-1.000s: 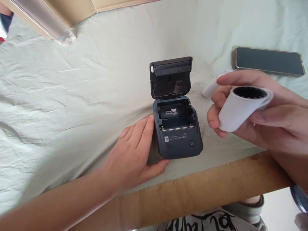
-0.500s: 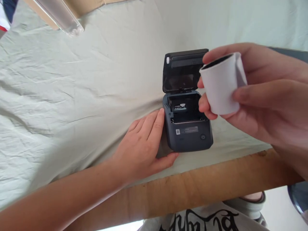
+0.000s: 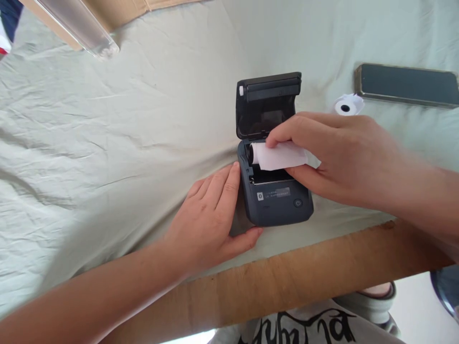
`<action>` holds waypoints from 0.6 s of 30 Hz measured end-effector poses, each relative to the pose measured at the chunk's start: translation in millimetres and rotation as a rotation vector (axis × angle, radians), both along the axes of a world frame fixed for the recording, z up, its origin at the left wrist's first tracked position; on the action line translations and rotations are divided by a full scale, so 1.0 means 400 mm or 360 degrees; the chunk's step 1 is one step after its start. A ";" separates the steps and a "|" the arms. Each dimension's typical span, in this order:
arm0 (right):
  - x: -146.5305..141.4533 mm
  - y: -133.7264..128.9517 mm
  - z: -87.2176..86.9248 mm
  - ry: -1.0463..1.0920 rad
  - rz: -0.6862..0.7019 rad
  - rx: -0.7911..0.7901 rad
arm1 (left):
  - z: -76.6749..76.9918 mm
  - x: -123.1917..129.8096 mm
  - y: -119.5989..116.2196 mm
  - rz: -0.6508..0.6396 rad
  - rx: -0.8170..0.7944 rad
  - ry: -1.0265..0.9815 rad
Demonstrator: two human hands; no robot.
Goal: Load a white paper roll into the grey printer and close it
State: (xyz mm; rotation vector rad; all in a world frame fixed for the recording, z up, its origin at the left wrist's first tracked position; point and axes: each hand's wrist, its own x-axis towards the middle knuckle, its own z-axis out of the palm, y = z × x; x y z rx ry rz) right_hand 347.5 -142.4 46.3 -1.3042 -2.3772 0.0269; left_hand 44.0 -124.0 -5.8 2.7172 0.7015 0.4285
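A small dark label printer [image 3: 276, 210] lies on the cloth with its lid [image 3: 267, 107] raised. In my right hand [image 3: 333, 157] is a white paper roll [image 3: 279, 156], pinched between thumb and fingers. The roll lies sideways at the printer's paper bay, its dark core end toward the left wall; the right end is hidden by my fingers. My left hand [image 3: 211, 215] rests flat, fingers stretched along the printer's left side and thumb by its front edge, bracing it without wrapping round it.
A second, small white paper roll [image 3: 346, 108] and a phone [image 3: 409, 85] lie to the right. A clear plastic case [image 3: 82, 26] and cardboard [image 3: 125, 12] are at the upper left. The wooden table edge [image 3: 251, 282] runs along the front.
My right hand has brought the paper roll left and down from above the printer's right side to its bay, turning it onto its side. My left hand stays against the printer.
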 end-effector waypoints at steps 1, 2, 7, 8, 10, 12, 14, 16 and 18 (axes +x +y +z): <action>0.001 -0.001 -0.002 0.0003 0.0003 -0.0001 | 0.000 -0.001 0.000 0.0001 -0.0006 0.0002; 0.001 -0.002 -0.003 -0.0001 0.0006 0.0007 | 0.000 -0.002 0.000 0.0003 -0.0007 0.0006; -0.004 -0.014 0.017 -0.0012 -0.0003 0.0055 | 0.000 -0.004 0.001 0.0007 0.0015 0.0024; -0.005 -0.019 0.024 -0.0004 0.0005 0.0078 | -0.001 -0.003 0.000 0.0005 0.0026 0.0022; -0.006 -0.031 0.034 0.0001 0.0026 0.0129 | -0.002 -0.001 -0.001 0.0002 0.0050 0.0014; -0.008 -0.046 0.036 0.0009 0.0049 0.0172 | -0.002 0.002 -0.003 0.0015 0.0053 0.0019; -0.011 -0.060 0.028 0.0032 0.0083 0.0175 | -0.003 0.002 -0.004 0.0025 0.0028 0.0023; -0.014 -0.073 0.012 0.0057 0.0129 0.0172 | -0.002 0.000 -0.005 0.0033 -0.0008 0.0016; -0.015 -0.083 -0.006 0.0064 0.0173 0.0184 | -0.001 -0.003 -0.004 0.0040 -0.0029 -0.0026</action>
